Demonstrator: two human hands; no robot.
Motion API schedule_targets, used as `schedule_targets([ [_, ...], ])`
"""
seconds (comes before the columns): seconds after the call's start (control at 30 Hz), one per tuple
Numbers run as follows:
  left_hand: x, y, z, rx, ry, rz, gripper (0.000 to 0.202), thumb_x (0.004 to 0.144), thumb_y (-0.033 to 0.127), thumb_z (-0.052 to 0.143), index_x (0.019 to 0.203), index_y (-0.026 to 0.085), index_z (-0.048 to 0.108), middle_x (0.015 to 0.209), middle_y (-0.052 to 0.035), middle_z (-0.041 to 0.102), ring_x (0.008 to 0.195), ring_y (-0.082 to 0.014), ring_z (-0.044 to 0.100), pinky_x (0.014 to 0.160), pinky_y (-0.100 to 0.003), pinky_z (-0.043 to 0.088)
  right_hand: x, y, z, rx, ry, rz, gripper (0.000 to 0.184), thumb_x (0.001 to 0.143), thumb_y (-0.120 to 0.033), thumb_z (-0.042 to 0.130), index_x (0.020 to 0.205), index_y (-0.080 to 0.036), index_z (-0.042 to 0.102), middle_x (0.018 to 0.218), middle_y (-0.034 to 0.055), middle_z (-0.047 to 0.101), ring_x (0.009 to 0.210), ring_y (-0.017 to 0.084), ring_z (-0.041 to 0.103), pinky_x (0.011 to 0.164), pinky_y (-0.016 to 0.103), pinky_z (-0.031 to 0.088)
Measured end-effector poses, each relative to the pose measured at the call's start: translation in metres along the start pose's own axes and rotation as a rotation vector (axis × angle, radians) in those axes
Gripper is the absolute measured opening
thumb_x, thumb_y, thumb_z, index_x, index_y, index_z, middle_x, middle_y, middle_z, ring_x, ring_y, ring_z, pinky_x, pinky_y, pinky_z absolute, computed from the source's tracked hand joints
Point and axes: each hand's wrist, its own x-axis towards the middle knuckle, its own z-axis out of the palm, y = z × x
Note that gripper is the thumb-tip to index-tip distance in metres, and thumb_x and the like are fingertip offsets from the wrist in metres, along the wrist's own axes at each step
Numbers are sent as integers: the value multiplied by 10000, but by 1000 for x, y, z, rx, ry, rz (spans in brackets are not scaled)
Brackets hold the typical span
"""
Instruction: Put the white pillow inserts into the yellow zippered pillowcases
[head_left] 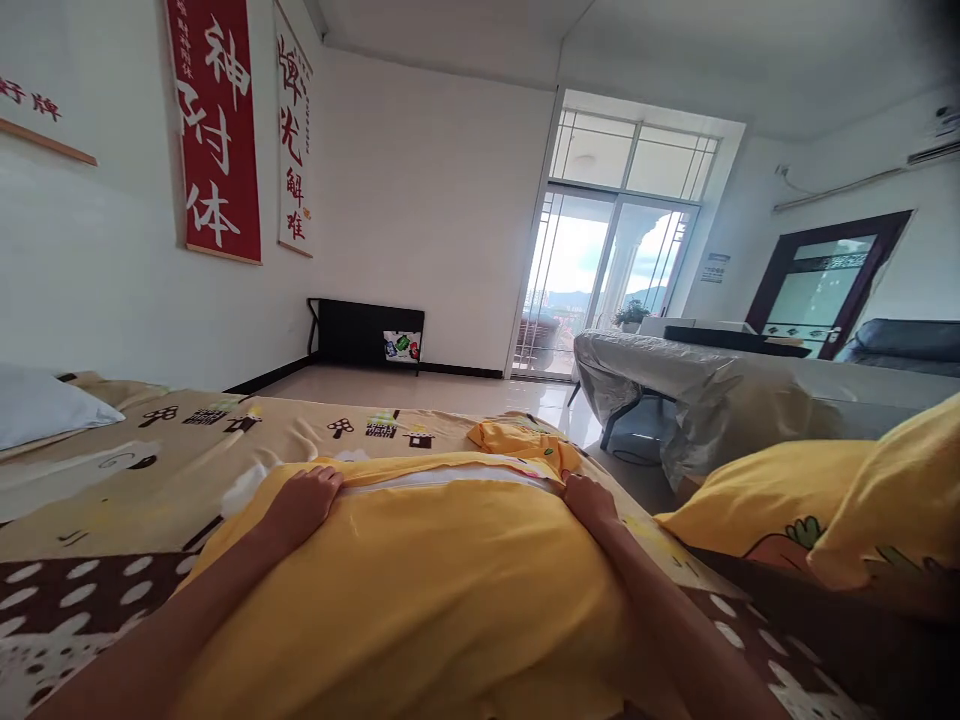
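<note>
Red scroll — “神附体”; white scroll — “光解难” (partly unclear); leftmost scroll, “好牌”.

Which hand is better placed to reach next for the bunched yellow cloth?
Probably the right hand: it holds the yellow pillowcase at the right end of the white strip, close to the bunched yellow cloth. The left hand is near the other end, farther away.

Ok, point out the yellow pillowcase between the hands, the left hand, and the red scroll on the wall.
Yellow pillowcase (pixel 450 575): head view, middle of its upper face.
Left hand (pixel 309 494): head view, back of the hand.
Red scroll (pixel 219 135): head view, middle of its front.
</note>
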Motion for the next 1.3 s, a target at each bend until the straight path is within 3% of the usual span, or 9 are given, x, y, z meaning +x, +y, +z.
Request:
schedule_targets([
  [0.27, 22, -6, -45, -169, 416, -192, 289, 895, 336, 257, 861, 185, 502, 928, -106, 629, 878, -222, 583, 790, -321, 438, -40, 14, -77, -154, 275, -67, 273, 903, -135, 362, 961, -107, 627, 857, 161, 680, 801, 254, 669, 614, 294, 411],
  [0.4, 34, -2, -66, -244, 691, -231, 253, 875, 325, 299, 928, 177, 497, 1012, -134, 601, 1010, -273, 551, 871, -372, 409, -53, 32, -105, -254, 599, -102, 292, 930, -160, 312, 878, -122, 596, 841, 136, 664, 801, 231, 646, 586, 277, 364],
  [0.5, 27, -1, -52, -287, 718, -274, 227, 881, 306, 267, 912, 188, 459, 941, -127, 595, 939, -270, 563, 800, -369, 412, -60, 39, -89, -307, 739, -191, 308, 938, -200, 326, 791, -144, 591, 740, 103, 648, 741, 213, 629, 611, 286, 363],
  [0.63, 11, -7, -11, -375, 478, -124, 243, 842, 353, 325, 644, 224, 381, 548, 2, 467, 539, -167, 484, 576, -291, 362, -58, 34, -34, -284, 427, -227, 234, 879, -116, 387, 781, -155, 596, 735, 97, 663, 702, 207, 633, 598, 294, 368],
  [0.73, 10, -13, 2, -469, 345, -53, 257, 804, 368, 355, 601, 212, 379, 517, 30, 416, 508, -135, 421, 547, -267, 320, -43, 21, -16, -231, 233, -111, 220, 863, -108, 401, 828, -152, 614, 761, 106, 679, 682, 218, 647, 555, 294, 366],
  [0.87, 12, -16, -13, -680, 315, -71, 269, 792, 385, 348, 603, 201, 399, 535, 39, 341, 533, -124, 355, 546, -266, 273, -36, -37, -42, -192, 302, -129, 211, 877, -159, 412, 889, -151, 622, 911, 125, 671, 839, 258, 640, 663, 327, 414],
  [1.0, 4, -7, -35, -840, 301, -69, 290, 817, 370, 328, 592, 196, 386, 571, 25, 345, 555, -126, 329, 553, -282, 257, -77, -149, -76, 340, 530, -582, 136, 869, -219, 475, 871, -206, 610, 861, 44, 670, 824, 190, 610, 727, 297, 410],
  [1.13, -8, 5, -53, -913, 281, -128, 304, 833, 360, 330, 581, 198, 383, 580, 12, 356, 565, -137, 332, 543, -291, 266, -125, -249, -88, 699, 411, -877, 164, 865, -213, 504, 729, -222, 595, 706, -3, 648, 679, 153, 580, 698, 293, 400],
  [1.3, -16, 16, -70, -842, 243, -129, 299, 856, 327, 313, 601, 201, 407, 595, 3, 416, 590, -146, 384, 568, -289, 312, -146, -292, -70, 1037, 506, -856, 166, 885, -174, 474, 838, -238, 619, 776, 23, 662, 732, 180, 576, 674, 311, 413],
])
